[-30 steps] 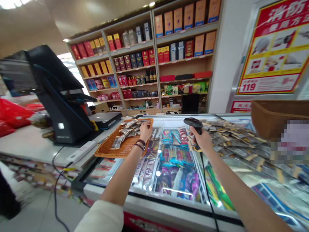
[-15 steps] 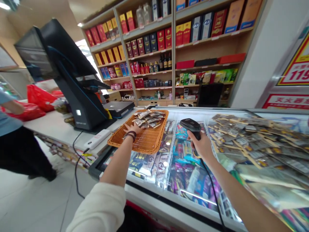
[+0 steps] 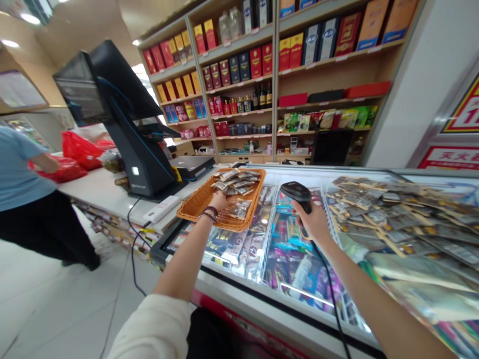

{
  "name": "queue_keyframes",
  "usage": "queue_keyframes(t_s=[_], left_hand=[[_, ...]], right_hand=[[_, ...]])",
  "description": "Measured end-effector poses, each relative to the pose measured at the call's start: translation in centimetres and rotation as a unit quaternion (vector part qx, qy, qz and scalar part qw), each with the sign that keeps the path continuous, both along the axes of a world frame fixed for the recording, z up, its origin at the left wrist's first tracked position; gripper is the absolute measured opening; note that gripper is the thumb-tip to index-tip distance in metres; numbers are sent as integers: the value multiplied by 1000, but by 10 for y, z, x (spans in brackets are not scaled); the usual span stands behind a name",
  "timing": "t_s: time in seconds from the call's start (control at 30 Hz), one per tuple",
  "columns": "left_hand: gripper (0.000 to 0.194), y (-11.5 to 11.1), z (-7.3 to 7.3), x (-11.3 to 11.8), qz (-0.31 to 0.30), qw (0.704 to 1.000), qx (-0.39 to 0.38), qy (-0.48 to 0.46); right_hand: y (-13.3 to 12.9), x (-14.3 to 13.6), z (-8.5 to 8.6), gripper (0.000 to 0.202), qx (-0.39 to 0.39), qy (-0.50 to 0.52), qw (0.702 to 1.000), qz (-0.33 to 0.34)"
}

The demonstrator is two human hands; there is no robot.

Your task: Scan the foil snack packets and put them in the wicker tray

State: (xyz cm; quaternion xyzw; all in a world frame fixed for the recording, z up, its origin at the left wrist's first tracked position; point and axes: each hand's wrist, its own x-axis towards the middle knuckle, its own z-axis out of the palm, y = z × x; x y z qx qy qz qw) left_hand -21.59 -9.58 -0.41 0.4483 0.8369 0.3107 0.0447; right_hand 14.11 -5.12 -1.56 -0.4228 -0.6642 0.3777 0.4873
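Right hand (image 3: 313, 219) wrapped round handheld barcode scanner (image 3: 296, 191), right of centre. Left hand (image 3: 220, 201) over wicker basket (image 3: 198, 200), mid-frame; can't tell if gripping. Small packets (image 3: 236, 181) heaped toward basket's top end, single packet (image 3: 241, 208) lower right. Step: likely packet handling; next move calls for clean pinch.

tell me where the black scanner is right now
In the head view, the black scanner is just right of centre, gripped in the person's right hand, between the orange basket on its left and the heap of packets on its right.
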Motion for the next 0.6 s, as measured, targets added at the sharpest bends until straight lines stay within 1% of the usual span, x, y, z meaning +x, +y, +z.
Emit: queue_keyframes(t_s=[0.07,0.1,0.17,0.23,0.3,0.37,0.43,0.47,0.53,0.6], left_hand=[[36,-5,2,14,-21,999,-39,-26],[35,-7,3,22,-44,996,-64,-39],[39,-10,6,35,-87,990,-90,-65],[41,-13,10,45,-100,988,-90,-75],[39,-14,15,53,-91,989,-75,-84],[36,-13,22,59,-67,992,-36,-101],[30,-10,30,67,-42,988,48,-141],[28,-6,34,73,-43,979,101,-173],[25,3,40,90,-77,943,198,-255],[27,14,41,114,-133,892,263,-342]], right_hand=[[-1,1,1,67,-4,16,1000,-5],[-2,2,1,67,-7,23,1000,-5],[-3,4,2,66,-15,33,999,-1],[-4,7,2,64,-17,36,999,2],[-6,10,3,63,-16,35,999,5],[-8,13,4,64,-16,38,999,4],[-9,16,6,65,-18,42,999,4],[-10,17,6,65,-19,44,999,5],[-10,22,7,67,-20,48,999,7],[-9,29,7,69,-18,56,998,9]])
